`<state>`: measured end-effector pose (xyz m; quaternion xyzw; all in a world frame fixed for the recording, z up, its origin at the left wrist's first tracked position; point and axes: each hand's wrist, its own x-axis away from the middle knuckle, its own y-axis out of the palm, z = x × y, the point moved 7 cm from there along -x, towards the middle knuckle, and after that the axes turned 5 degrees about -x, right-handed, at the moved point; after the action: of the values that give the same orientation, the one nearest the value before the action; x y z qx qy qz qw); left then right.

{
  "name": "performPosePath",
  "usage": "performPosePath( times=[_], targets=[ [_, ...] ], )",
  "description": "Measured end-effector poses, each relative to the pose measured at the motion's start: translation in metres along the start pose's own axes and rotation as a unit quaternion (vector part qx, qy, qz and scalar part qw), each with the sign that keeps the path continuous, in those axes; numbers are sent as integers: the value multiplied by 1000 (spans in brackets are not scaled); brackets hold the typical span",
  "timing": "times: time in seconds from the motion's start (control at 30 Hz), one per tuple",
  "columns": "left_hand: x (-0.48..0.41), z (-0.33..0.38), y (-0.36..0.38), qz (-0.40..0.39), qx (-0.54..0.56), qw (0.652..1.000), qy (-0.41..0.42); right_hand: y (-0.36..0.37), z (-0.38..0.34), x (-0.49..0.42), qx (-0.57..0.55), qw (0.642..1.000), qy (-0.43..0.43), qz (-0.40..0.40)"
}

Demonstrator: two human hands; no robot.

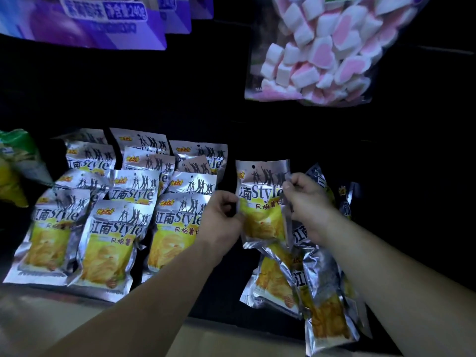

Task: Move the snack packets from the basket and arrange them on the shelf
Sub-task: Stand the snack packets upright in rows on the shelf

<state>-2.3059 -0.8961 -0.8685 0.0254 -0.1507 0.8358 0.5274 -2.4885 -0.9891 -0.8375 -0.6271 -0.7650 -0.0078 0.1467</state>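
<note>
Several silver-and-yellow snack packets [110, 243] lie in overlapping rows on the dark shelf [211, 124] at the left. One upright packet [262, 202] stands between my hands. My left hand [221, 220] pinches its left edge and my right hand [306, 202] pinches its right edge. Under my right forearm more of the same packets [319, 287] hang in a loose bunch, some turned sideways. No basket is visible.
A clear bag of pink-and-white marshmallows [319, 50] hangs at the upper right. Purple packets [85, 19] hang at the upper left. A green-and-yellow packet [15, 163] lies at the far left. The pale shelf front edge [51, 313] runs along the bottom.
</note>
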Motion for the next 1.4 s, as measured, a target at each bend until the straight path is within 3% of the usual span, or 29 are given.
performPosePath(
  times=[0.13,0.37,0.47,0.57,0.77,0.9,1.07,1.2,1.3,1.4],
  targets=[
    [-4,11,1,-45,61,997,6,9,-4,8,-76,994,31,-65],
    [-7,22,-16,13,45,999,13,-11,-9,1,-32,996,-25,76],
    [-7,26,-21,45,36,998,33,-12,-10,2,39,993,-53,95],
    [-7,28,-23,58,-5,997,46,-4,-5,-1,48,996,-44,63],
    [-17,37,-9,-33,-93,991,85,0,-11,-2,78,988,-91,97],
    [-22,37,-8,-43,-81,993,71,1,-17,-1,61,985,-100,124],
    [-22,30,-9,-42,-40,997,54,20,-35,13,187,961,-187,79],
    [-18,27,-8,-61,-23,997,40,31,-21,11,179,975,-122,39],
    [-18,27,-15,-32,-22,998,52,21,-22,3,131,983,-101,80],
    [-3,11,-28,56,-66,995,40,10,-28,0,104,983,-111,102]
  ],
)
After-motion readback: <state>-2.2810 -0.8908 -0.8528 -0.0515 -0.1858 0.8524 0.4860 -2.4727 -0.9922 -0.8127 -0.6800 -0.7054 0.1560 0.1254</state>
